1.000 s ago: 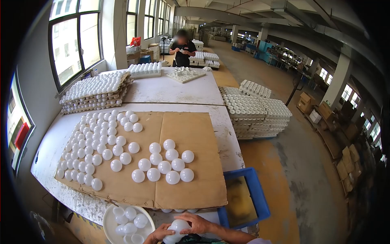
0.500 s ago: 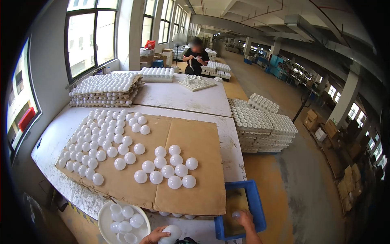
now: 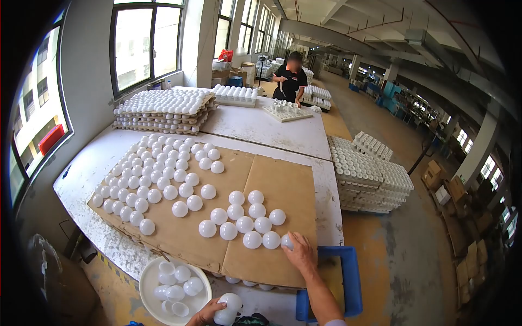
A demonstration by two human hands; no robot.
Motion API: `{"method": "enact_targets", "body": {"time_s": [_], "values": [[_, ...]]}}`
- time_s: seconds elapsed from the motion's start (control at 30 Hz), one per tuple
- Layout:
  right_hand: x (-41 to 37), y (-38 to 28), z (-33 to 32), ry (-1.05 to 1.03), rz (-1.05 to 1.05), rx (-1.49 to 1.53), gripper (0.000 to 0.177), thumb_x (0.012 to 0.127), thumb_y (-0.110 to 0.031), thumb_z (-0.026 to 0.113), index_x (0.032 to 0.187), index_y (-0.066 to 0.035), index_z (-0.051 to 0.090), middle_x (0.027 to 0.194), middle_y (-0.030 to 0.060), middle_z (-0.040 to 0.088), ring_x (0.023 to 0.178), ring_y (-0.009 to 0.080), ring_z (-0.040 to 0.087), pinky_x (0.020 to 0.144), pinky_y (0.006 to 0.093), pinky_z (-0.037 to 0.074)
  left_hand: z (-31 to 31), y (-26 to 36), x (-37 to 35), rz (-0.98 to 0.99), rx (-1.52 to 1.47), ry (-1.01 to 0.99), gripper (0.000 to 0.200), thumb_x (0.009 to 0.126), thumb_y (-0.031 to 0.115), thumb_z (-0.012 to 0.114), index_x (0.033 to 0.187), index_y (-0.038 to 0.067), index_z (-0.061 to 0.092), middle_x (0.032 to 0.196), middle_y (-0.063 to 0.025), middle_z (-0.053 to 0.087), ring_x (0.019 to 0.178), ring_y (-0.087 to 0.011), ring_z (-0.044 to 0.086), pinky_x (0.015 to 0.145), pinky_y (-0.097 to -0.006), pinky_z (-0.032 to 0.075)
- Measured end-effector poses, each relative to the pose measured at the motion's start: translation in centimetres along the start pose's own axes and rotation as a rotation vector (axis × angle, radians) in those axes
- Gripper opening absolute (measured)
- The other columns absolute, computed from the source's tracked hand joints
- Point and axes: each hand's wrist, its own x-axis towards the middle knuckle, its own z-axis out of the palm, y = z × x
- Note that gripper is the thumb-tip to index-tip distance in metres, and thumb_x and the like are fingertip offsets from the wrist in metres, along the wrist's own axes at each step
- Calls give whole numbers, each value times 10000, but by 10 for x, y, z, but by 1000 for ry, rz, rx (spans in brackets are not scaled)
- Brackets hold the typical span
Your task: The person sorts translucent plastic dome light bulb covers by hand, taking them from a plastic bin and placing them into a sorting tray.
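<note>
My right hand [image 3: 300,254] is at the right part of a brown cardboard sheet [image 3: 239,259], fingers closed round a white bulb cover [image 3: 286,240]. That cover sits at the end of a loose group of similar round white covers [image 3: 244,224]. Low in the view, my left hand [image 3: 207,313] grips white bulb covers [image 3: 228,302], seemingly more than one. Beside it stands a round white tub [image 3: 144,288] with several translucent covers [image 3: 175,292] inside. A blue bin [image 3: 356,282] is partly hidden behind my right forearm.
More white covers [image 3: 142,193] crowd the cardboard's left part. Stacked trays of white pieces [image 3: 163,106] stand at the table's back left, others [image 3: 370,174] at the right. Across the table, a person [image 3: 291,79] in dark clothing works over a tray [image 3: 288,112].
My right hand has moved from inside the blue bin up onto the cardboard, bringing a cover to the group. My left hand keeps its hold. The whole view has shifted slightly.
</note>
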Motion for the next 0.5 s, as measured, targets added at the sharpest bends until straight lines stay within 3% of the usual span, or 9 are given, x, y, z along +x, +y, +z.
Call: {"method": "enact_targets", "body": {"time_s": [0.13, 0.2, 0.27, 0.33, 0.47, 0.5], "values": [[19, -36, -8, 182, 23, 25, 508, 745, -165, 724, 1211, -35, 567, 1142, 161, 584, 1059, 360, 547, 890, 416, 463, -8, -1, 2, 28, 35, 46, 653, 802, 369, 643, 1255, -64, 463, 1068, -225, 627, 940, -323, 649, 800, -432, 541], [0, -59, -27, 55, -110, 211, 568, 751, -172, 729, 1265, -38, 529, 1202, 162, 557, 1070, 334, 544, 900, 406, 460, 9, 15, -1, 43, 17, 5, 670, 799, 388, 650, 1253, -67, 463, 1061, -224, 631, 936, -323, 653, 798, -431, 543], [-39, -85, -42, -642, -74, 587, 635, 749, -216, 757, 1303, -49, 496, 1245, 155, 534, 1060, 310, 551, 884, 383, 470, 10, 15, 8, -11, -6, -52, 677, 800, 396, 650, 1255, -69, 461, 1068, -226, 629, 935, -321, 653, 796, -432, 543], [-78, -113, -36, -680, -345, 841, 698, 752, -281, 776, 1339, -67, 464, 1254, 140, 532, 1069, 269, 554, 874, 356, 479, 16, 22, 16, -62, -20, -113, 683, 802, 404, 650, 1256, -70, 460, 1075, -227, 627, 935, -319, 653, 795, -433, 543], [-101, -112, -31, -561, -357, 730, 728, 760, -329, 777, 1358, -78, 447, 1220, 114, 544, 1092, 235, 540, 882, 334, 477, 29, 30, 27, -106, 120, -182, 692, 812, 406, 644, 1272, -71, 444, 1098, -234, 617, 961, -316, 646, 822, -421, 533], [-103, -109, -34, -682, -196, 788, 722, 769, -315, 773, 1366, -82, 439, 1214, 99, 543, 1096, 214, 532, 898, 325, 467, 24, 29, 33, -143, 142, -242, 690, 815, 399, 642, 1276, -72, 438, 1103, -236, 615, 968, -317, 643, 834, -416, 529]]}}
